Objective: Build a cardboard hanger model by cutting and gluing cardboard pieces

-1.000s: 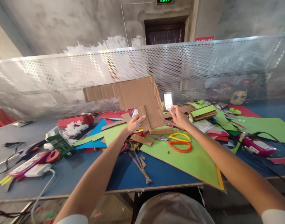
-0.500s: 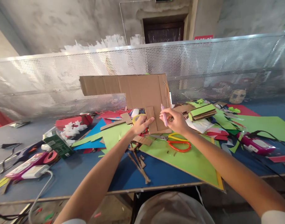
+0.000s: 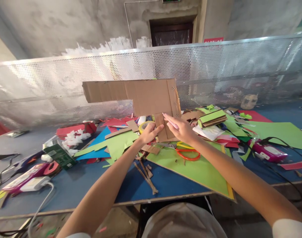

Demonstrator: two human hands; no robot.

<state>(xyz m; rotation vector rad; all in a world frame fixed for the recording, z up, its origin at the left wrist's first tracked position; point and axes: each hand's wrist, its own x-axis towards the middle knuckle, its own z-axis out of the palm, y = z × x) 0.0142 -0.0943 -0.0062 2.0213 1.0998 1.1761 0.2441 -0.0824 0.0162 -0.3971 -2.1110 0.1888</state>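
A brown cardboard cutout (image 3: 151,96) with a long arm to the left stands upright above the cluttered table. My left hand (image 3: 150,133) is closed on its lower part, thumb pressed on a narrow cardboard strip (image 3: 159,123) on its face. In my right hand (image 3: 182,130) is a slim pink pen (image 3: 174,125), its tip at the cardboard near the top of that strip. Just below my right hand lie scissors (image 3: 190,154) with orange and yellow handles. Behind my left hand sits a roll of yellow tape (image 3: 144,126).
Green paper (image 3: 192,168) covers part of the blue table (image 3: 131,185). A green box (image 3: 60,154) and a white charger (image 3: 35,183) lie left; a purple device (image 3: 269,151) with a black cord is right. A perforated metal screen (image 3: 215,72) runs along the back.
My right hand has moved slightly left, tilting the pink pen from near upright to a slant, its tip now at the cardboard. My left hand keeps its hold.
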